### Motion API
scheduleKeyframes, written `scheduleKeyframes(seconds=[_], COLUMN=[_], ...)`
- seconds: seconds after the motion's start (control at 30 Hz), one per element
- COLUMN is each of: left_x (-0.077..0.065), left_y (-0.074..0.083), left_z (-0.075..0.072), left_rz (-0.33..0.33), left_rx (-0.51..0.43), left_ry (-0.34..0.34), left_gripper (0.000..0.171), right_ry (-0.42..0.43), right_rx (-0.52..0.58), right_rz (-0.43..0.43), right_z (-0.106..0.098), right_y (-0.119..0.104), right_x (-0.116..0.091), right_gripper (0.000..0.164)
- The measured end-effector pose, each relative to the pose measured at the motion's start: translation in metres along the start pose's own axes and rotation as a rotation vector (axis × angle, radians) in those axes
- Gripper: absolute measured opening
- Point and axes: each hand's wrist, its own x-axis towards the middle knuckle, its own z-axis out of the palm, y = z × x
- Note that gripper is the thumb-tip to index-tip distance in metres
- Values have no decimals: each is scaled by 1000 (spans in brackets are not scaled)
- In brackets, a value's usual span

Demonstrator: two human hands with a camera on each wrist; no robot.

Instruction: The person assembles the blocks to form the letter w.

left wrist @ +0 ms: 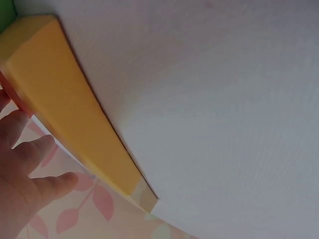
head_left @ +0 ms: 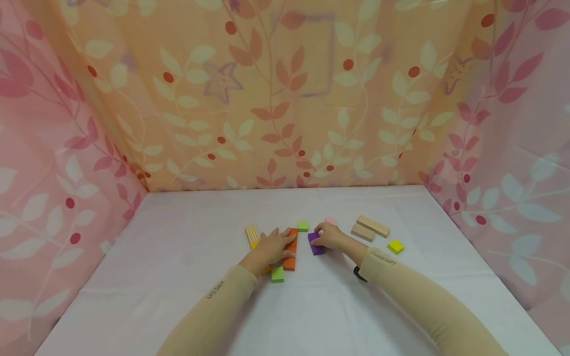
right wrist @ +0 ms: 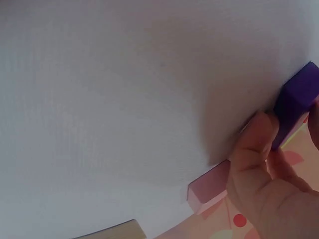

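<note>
My left hand (head_left: 269,248) reaches over an orange block (head_left: 289,264), its fingers spread and its fingertips and thumb at the block's upper and lower parts. Partly hidden under this hand lies a long yellow block (left wrist: 75,104) with a pale end. A green block (head_left: 277,275) sits by the thumb side, at the orange block's near end. My right hand (head_left: 330,236) pinches a purple block (head_left: 314,239) between thumb and fingers, just right of the orange one. In the right wrist view a pink block (right wrist: 209,186) lies beside those fingers.
Another green block (head_left: 303,226) lies behind the orange one. To the right are two plain wooden blocks (head_left: 373,226) and a bright yellow block (head_left: 395,246). White cloth (head_left: 200,212) covers the table, and patterned curtains (head_left: 285,123) enclose its back and sides.
</note>
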Motion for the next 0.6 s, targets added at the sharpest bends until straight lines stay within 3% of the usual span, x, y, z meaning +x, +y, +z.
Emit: scheduleKeyframes(seconds=[0.37,0.6], left_x=[-2,-2], left_y=[0,1], left_z=[-3,-3], left_rz=[-1,-4], left_rx=[-20,-26], left_ry=[-5,-9], left_gripper=[65,65], right_ry=[14,18], right_rx=[-56,-48], right_rz=[-36,-11], right_z=[3,4], right_y=[3,4], right_x=[7,8], right_gripper=[39,41])
